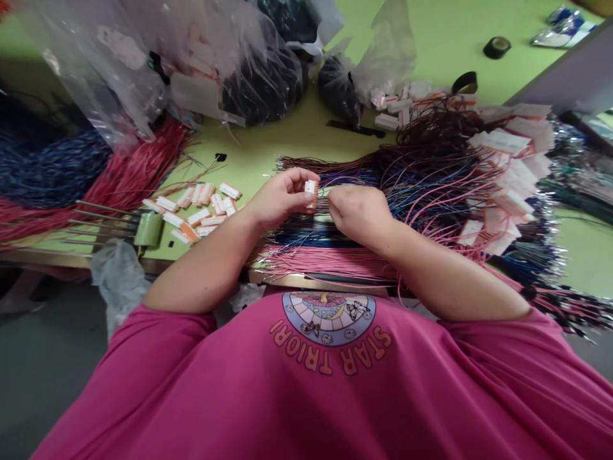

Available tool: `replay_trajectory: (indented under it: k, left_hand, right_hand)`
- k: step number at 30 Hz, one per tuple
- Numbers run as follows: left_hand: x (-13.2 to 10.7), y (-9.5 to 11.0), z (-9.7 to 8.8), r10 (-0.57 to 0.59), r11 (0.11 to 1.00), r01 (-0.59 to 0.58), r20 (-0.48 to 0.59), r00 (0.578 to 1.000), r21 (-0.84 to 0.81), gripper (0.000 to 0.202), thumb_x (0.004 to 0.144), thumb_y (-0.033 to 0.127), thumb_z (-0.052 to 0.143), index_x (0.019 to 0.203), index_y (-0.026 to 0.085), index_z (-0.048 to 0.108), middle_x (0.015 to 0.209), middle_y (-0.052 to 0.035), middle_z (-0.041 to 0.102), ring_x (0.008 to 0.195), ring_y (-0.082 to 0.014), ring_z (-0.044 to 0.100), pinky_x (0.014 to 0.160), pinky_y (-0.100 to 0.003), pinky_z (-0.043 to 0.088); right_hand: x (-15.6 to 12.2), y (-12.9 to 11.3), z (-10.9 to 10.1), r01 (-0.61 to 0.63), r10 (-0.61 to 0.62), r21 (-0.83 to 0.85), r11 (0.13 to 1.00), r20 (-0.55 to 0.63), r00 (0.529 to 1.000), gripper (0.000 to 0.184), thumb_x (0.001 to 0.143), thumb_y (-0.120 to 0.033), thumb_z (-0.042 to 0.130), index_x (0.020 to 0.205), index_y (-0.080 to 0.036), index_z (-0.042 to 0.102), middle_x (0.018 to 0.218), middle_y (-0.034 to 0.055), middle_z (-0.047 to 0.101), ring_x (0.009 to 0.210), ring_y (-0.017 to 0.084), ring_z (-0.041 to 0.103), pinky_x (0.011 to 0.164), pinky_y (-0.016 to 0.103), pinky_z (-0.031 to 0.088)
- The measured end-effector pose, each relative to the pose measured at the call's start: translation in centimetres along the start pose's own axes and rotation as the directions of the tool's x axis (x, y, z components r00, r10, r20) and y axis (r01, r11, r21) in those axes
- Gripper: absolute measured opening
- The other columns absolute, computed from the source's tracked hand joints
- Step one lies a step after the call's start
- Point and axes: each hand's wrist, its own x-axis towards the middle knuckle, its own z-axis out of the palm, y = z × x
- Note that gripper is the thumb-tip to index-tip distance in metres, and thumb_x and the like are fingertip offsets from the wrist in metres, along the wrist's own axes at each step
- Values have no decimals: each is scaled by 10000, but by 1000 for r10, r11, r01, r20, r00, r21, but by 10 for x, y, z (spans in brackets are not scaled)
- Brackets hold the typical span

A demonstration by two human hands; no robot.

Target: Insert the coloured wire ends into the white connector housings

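Note:
Between the thumb and fingers of my left hand (285,197) is a white and orange connector (311,193), held upright above the wires. Close by on its right, my right hand (360,214) is closed, its fingertips pinched together and facing the connector. Whatever sits in that pinch is too small to make out. Under both hands lie bundles of wires: brown at the back, blue and black in the middle, pink wires (330,260) along the front edge. Several loose white and orange connectors (204,217) lie left of my left hand.
Wired connectors (507,172) pile up at the right. Red wires (148,163) and blue wires (52,166) fill the left side. A green block with metal rods (149,230) stands near the front edge. Plastic bags (258,76) and a black tape roll (497,47) are behind.

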Motion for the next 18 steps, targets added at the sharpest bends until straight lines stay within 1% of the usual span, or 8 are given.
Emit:
replay_trajectory:
  k: [4,8,12,15,18]
  left_hand:
    - [1,-3,1,36,995,-34,-26,999,98,406,682,116,844,1004,179,605,793,39,666,655,-86,648,621,-218,552]
    - [0,-4,2,-19,999,20,-28,999,43,419,681,125,854,1005,173,592,770,46,662,637,-89,652,621,-232,567]
    - [-2,-4,4,-70,998,70,-3,998,-8,423,689,135,865,1010,170,591,787,42,670,638,-88,648,645,-253,586]
    - [-2,-3,6,-67,998,67,-1,998,16,403,703,116,843,1016,170,594,799,40,669,651,-84,645,666,-256,592]
    - [-2,-1,5,-38,997,39,-4,999,65,364,730,89,795,1033,161,608,814,26,669,680,-95,657,695,-275,603]
  right_hand:
    - [1,-2,2,23,-23,-15,1000,-1,1000,331,1022,-177,384,1072,-116,706,974,170,761,870,258,667,675,348,294]
    - [1,-4,5,39,-39,-18,999,-1,999,324,1020,-164,386,1064,-112,703,959,163,755,863,245,659,685,338,300]
    - [2,-8,10,52,-51,-25,998,33,998,327,1040,-187,388,1099,-113,701,998,162,766,887,245,670,699,333,305]
    - [6,-8,13,27,-26,-17,1000,42,999,336,1053,-191,379,1145,-112,691,1033,165,769,896,247,675,698,331,312]
    - [7,-6,8,11,-11,-9,1000,52,999,329,1052,-185,388,1161,-104,688,1030,168,765,870,243,666,689,331,321]
